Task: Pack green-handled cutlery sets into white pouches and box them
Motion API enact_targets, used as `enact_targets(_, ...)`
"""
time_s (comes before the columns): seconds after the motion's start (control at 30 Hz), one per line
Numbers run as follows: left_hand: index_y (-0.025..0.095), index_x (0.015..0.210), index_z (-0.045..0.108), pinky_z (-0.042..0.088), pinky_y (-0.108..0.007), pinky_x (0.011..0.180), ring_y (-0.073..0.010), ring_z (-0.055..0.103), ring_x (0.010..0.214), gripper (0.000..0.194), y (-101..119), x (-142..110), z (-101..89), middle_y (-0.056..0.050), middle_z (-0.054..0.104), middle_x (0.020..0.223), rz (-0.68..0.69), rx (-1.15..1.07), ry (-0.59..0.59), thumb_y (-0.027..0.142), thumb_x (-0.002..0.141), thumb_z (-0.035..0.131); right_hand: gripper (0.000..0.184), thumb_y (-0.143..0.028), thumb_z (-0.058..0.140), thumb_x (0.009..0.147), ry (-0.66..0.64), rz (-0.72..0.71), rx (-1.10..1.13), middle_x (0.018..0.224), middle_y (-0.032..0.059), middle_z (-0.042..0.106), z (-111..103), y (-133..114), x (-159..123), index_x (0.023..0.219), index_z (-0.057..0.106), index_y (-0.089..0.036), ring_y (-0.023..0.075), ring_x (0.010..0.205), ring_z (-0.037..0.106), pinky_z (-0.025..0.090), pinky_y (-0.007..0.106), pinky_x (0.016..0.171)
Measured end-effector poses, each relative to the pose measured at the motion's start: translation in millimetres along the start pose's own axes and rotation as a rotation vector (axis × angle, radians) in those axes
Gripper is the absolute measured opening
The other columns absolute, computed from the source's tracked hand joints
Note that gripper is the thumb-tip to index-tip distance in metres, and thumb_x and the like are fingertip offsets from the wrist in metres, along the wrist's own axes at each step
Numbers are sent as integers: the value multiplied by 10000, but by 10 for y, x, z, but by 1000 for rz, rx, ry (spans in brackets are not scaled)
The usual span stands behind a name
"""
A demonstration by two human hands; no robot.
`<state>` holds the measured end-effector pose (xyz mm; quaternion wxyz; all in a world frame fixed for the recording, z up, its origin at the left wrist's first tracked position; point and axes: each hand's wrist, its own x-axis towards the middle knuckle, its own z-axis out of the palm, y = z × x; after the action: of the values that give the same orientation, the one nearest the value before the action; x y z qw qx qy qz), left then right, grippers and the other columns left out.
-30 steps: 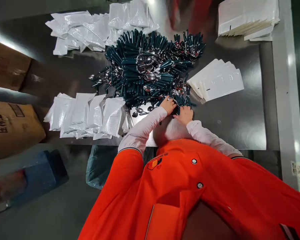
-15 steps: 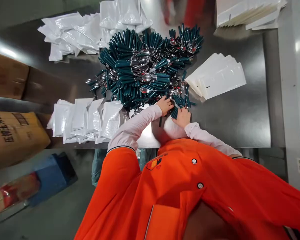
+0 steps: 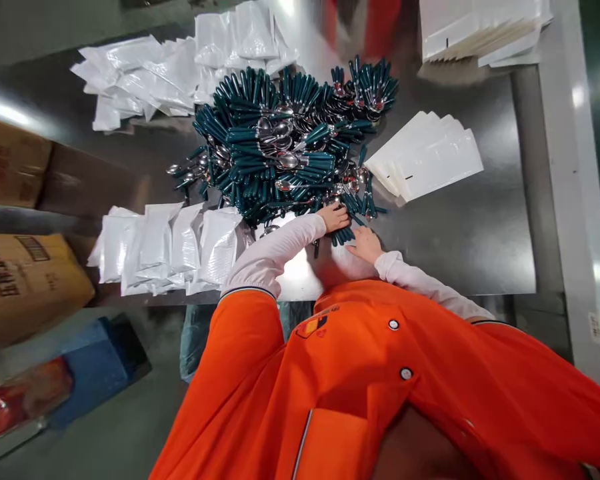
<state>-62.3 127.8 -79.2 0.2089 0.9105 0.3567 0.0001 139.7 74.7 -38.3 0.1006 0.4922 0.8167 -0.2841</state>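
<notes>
Grasping green-handled cutlery [image 3: 343, 236], left hand [image 3: 334, 218] — right hand [image 3: 367, 245] uncurled — packets [image 3: 219, 243] leftward, envelopes [image 3: 437, 160] rightward.

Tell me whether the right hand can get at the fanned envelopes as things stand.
Probably yes: the right hand is close to the fanned envelopes, which lie uncovered on the table. Only low green handles lie near the path; it could likely pass over or around them.

Cutlery [image 3: 257, 167] lies heaped on the middle of the bench [image 3: 470, 247]. Nearer packets [image 3: 153, 243] lie to its left along the near edge, farther packets [image 3: 140, 77] behind left. Right lie fanned envelopes [image 3: 427, 157]; stacked envelopes [image 3: 480, 27] sit farther back by the right edge.
</notes>
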Motion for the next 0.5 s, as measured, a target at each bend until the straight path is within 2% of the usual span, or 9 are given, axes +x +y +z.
enact_targets(0.1,191,1032,723,386,-427,1063,-225,609,1124,279,-14,50,69,-139,733,1169,142,63,-70,112,969,462,461,-337,727,879,21,-12,146,1232,208,677,37,173,-112,1270,664,-101,337,1177,619,489,403,1041)
enact_targets(0.17,178,1007,718,399,-401,1045,-218,623,1061,268,13,76,88,-152,738,1114,172,88,-124,120,972,459,452,-329,732,869,76,37,289,1193,194,696,45,327,-205,1255,676,-101,308,1104,659,516,392,1008)
enact_targets(0.27,171,942,701,447,-372,944,-224,635,1003,236,90,110,94,-163,732,1035,120,39,-186,97,938,477,369,-302,742,841,141,172,530,1109,167,731,29,562,-335,1156,716,-113,262,948,695,544,384,935)
enact_targets(0.33,172,909,683,470,-363,878,-245,642,1011,161,151,124,81,-162,725,1026,64,-68,-186,82,853,562,239,-258,759,802,149,280,735,1003,119,752,3,674,-398,1013,738,-148,237,897,688,542,376,929)
enact_targets(0.37,171,895,676,479,-366,872,-261,646,1021,154,183,127,67,-161,723,1024,38,-144,-161,80,783,624,178,-242,769,786,136,338,863,944,94,753,-13,706,-420,942,735,-166,224,881,681,542,365,925)
enact_targets(0.43,171,863,664,493,-383,899,-291,654,1008,261,252,130,14,-149,719,986,-27,-351,-41,73,627,719,110,-263,770,796,88,425,1088,850,65,739,-51,713,-438,846,713,-183,198,824,665,554,335,871)
enact_targets(0.5,181,839,655,505,-392,916,-292,667,959,331,331,136,-83,-113,707,915,-159,-635,199,71,544,757,158,-333,711,877,16,483,1276,806,64,724,-95,646,-414,834,692,-183,176,757,660,567,304,789)
